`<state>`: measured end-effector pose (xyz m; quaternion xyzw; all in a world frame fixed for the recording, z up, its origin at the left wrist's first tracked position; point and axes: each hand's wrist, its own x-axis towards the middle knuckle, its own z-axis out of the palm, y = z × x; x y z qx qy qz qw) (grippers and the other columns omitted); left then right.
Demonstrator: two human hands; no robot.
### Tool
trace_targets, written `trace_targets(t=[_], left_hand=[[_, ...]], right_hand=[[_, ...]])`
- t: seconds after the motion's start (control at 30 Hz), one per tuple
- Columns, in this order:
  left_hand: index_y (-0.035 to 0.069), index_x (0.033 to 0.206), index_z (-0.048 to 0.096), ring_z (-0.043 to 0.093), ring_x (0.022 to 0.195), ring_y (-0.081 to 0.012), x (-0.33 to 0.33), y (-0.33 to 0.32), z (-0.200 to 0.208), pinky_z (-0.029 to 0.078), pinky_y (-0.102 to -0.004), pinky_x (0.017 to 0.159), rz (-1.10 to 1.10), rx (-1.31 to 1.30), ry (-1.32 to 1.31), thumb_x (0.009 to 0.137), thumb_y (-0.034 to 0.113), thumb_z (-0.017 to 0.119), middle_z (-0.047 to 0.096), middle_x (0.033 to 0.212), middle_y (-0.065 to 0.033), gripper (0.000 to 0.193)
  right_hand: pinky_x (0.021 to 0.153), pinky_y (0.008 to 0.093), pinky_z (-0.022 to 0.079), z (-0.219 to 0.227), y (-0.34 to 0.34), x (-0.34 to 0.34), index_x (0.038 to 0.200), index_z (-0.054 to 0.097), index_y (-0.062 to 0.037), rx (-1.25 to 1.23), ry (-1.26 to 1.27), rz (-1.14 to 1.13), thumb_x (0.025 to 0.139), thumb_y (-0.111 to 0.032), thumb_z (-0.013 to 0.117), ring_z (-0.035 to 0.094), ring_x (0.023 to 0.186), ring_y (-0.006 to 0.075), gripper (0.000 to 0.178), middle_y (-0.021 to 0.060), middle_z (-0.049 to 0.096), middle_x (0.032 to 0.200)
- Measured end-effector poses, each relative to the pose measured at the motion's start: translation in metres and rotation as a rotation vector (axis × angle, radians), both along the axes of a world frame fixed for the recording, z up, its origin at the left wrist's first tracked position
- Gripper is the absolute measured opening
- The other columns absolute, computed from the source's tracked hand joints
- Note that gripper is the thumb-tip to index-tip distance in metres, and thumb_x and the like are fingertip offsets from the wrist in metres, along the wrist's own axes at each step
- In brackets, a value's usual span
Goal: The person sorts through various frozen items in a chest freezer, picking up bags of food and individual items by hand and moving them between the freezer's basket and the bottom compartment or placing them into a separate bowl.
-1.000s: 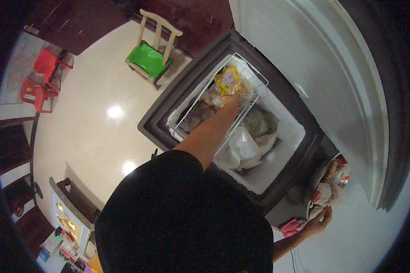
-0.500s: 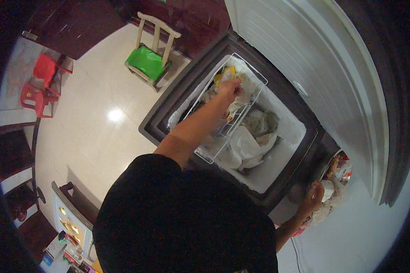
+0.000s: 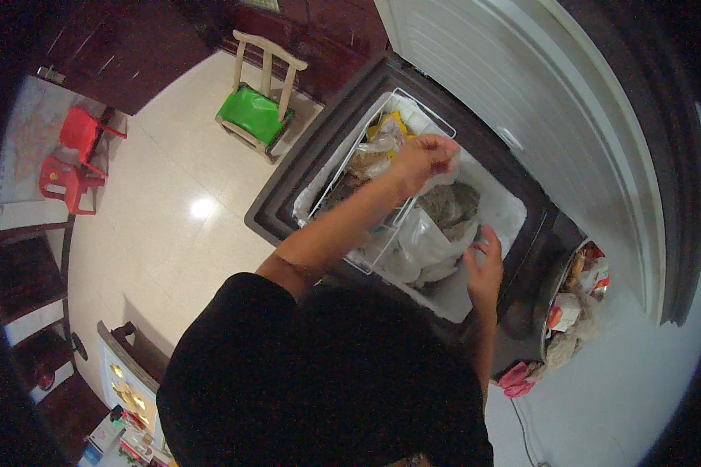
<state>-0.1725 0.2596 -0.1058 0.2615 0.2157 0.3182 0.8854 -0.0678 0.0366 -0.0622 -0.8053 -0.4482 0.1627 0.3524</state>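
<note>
An open chest freezer (image 3: 319,148) with frosted inner walls stands before me. Across its left part hangs a white wire basket (image 3: 382,253) with bagged food and a yellow packet (image 3: 389,124) in it. My left hand (image 3: 428,162) is over the basket's right edge, fingers closed, seemingly on a translucent plastic bag (image 3: 445,176) that is mostly hidden under it. Below, on the freezer's right side, lie a white plastic bag (image 3: 428,237) and a clear bag with greyish contents (image 3: 453,204). My right hand (image 3: 484,268) hovers beside the white bag, fingers apart, holding nothing.
The raised freezer lid (image 3: 514,86) leans at the far right. Right of the freezer stands a round container (image 3: 557,300) filled with bags and wrappers, a pink cloth (image 3: 516,379) near it. At left are a green-seated chair (image 3: 253,115) and red plastic chairs (image 3: 74,183).
My left hand has moved right, from inside the basket to its right edge. My right hand has left the round container's bags and come over the freezer.
</note>
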Motion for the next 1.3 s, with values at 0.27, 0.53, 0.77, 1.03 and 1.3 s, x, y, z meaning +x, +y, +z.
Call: trace_targets(t=[0.27, 0.53, 0.77, 1.03, 1.3], left_hand=[[0.005, 0.091, 0.061, 0.057, 0.082, -0.0125, -0.006, -0.135, 0.011, 0.047, -0.0277, 0.077, -0.364, 0.458, -0.067, 0.081, 0.009, 0.061, 0.061, 0.088, -0.0040, 0.012], [0.003, 0.111, 0.054, 0.057, 0.094, -0.0168, -0.058, -0.129, -0.021, 0.045, -0.0293, 0.084, -0.867, 0.080, 0.087, 0.082, 0.027, 0.062, 0.060, 0.105, -0.0078, 0.038], [0.007, 0.129, 0.036, 0.042, 0.118, -0.0243, -0.074, -0.111, -0.023, 0.039, -0.0447, 0.094, -0.461, -0.046, -0.053, 0.078, 0.047, 0.061, 0.043, 0.128, -0.0100, 0.070], [0.013, 0.135, 0.029, 0.039, 0.121, -0.0259, -0.071, -0.084, 0.027, 0.036, -0.0453, 0.098, -0.291, -0.162, -0.263, 0.080, 0.039, 0.061, 0.034, 0.136, -0.0064, 0.069], [0.008, 0.126, 0.043, 0.052, 0.107, -0.0178, -0.064, -0.124, 0.068, 0.043, -0.0342, 0.091, -0.216, 0.056, -0.184, 0.080, 0.012, 0.062, 0.054, 0.116, -0.0042, 0.050]], right_hand=[[0.078, 0.0345, 0.046, -0.060, -0.002, 0.005, 0.101, 0.056, 0.0015, 0.066, 0.456, -0.004, 0.081, -0.033, 0.057, 0.057, 0.088, 0.0212, 0.039, 0.0113, 0.060, 0.097], [0.097, 0.0377, 0.036, -0.035, -0.014, 0.024, 0.109, 0.050, -0.0020, 0.588, 1.494, -0.390, 0.090, -0.018, 0.043, 0.049, 0.106, 0.0271, 0.025, 0.0130, 0.054, 0.110], [0.101, 0.0442, 0.031, 0.016, -0.015, 0.019, 0.117, 0.045, -0.0001, 0.711, 1.695, -0.113, 0.091, -0.019, 0.042, 0.042, 0.117, 0.0298, 0.033, 0.0167, 0.048, 0.123], [0.098, 0.0450, 0.035, 0.051, -0.028, 0.018, 0.117, 0.047, -0.0007, 0.769, 1.657, 0.017, 0.092, -0.021, 0.039, 0.048, 0.112, 0.0281, 0.034, 0.0142, 0.052, 0.119], [0.098, 0.0446, 0.036, 0.054, -0.061, 0.027, 0.121, 0.046, -0.0019, 0.559, 0.963, -0.128, 0.092, -0.020, 0.038, 0.046, 0.114, 0.0264, 0.035, 0.0116, 0.050, 0.123]])
